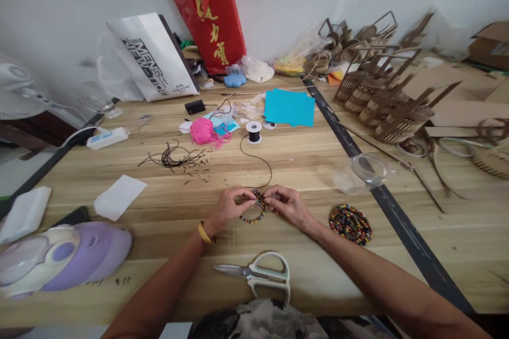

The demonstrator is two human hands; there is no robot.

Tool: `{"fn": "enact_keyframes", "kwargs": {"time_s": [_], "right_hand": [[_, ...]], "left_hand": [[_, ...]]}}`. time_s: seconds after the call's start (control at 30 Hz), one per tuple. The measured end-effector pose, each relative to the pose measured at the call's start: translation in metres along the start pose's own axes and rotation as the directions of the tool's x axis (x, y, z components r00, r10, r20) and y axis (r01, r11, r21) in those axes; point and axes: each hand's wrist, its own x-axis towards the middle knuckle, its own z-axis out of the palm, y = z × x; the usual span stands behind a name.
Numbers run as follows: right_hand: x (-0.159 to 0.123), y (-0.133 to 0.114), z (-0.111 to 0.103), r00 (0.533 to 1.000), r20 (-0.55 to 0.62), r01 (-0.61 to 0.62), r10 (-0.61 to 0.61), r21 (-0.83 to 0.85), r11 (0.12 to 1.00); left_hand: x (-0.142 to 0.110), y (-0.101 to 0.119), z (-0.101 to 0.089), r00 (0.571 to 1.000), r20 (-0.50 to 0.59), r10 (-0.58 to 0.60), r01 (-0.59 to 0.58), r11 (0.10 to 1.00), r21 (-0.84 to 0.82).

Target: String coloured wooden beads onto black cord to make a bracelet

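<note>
Between my hands is a string of small multicoloured beads (253, 219), looped on the table with a denser cluster at its top. My left hand (231, 205) pinches the left side of that cluster with thumb and forefinger. On the other side, my right hand (289, 204) has its fingertips closed on the bead string too. A thin black cord (271, 169) runs from behind the beads back to a white spool (254, 132) wound with black cord. White-handled scissors (262, 274) lie in front of me, and a coil of beads (350, 224) rests beside my right forearm.
Cut black cords (175, 157) and pink yarn (202, 131) lie at the left. Blue sheets (289, 107) are farther back. A clear round container (370, 170) stands right, near several woven baskets (403, 116). A purple and cream device (89, 254) sits front left.
</note>
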Motion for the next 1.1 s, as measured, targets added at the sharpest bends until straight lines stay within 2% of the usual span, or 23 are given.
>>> {"fn": "enact_keyframes", "kwargs": {"time_s": [0.2,0.37,0.57,0.83,1.1], "right_hand": [[-0.0021,-0.0045,0.0011,0.999,0.022,0.028,-0.027,-0.061,0.998],[-0.0035,-0.0017,0.0021,0.993,0.058,0.112,-0.105,-0.131,0.985],[-0.0038,-0.0002,0.0016,0.985,0.094,0.158,-0.141,-0.206,0.966],[-0.0036,0.0002,0.0022,0.988,0.090,0.138,-0.122,-0.199,0.970],[-0.0035,0.0009,0.0014,0.986,0.100,0.154,-0.134,-0.241,0.958]], "left_hand": [[-0.0007,0.0019,0.0039,0.993,0.018,-0.114,0.115,0.979,-0.167],[0.0000,-0.0002,0.0041,0.991,0.048,-0.123,0.132,0.956,-0.263],[0.0001,-0.0018,0.0045,0.990,0.060,-0.126,0.139,0.937,-0.321],[-0.0003,-0.0044,0.0061,0.969,0.090,-0.230,0.246,0.873,-0.420],[0.0004,-0.0014,0.0068,0.964,0.101,-0.245,0.265,0.869,-0.418]]}}
